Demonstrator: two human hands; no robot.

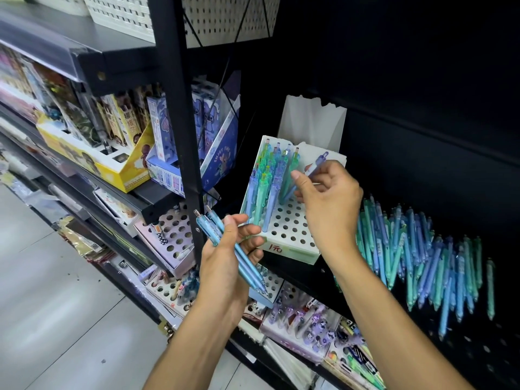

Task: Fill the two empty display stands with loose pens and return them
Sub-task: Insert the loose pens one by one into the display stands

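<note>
1. Head view: the white display stand [292,229] sits on the black shelf [422,175] near the centre, its top a grid of round holes. A card back rises at its 12 o'clock edge and a green strip with a price mark runs along its 6 o'clock face.
2. Translucent blue, teal and lilac pens [270,178] stand in the holes on its 9 o'clock side; the holes toward 3 o'clock are bare.
3. My right hand [329,198] pinches one lilac pen [313,170] between thumb and fingers over the stand. Its tip seems to point at a hole, though my fingers hide it.
4. My left hand [228,254], at 7 o'clock of the stand, is closed around a few blue pens [239,251].
5. At 3 o'clock, a loose pile of pens [422,260] lies flat on the shelf.
</note>
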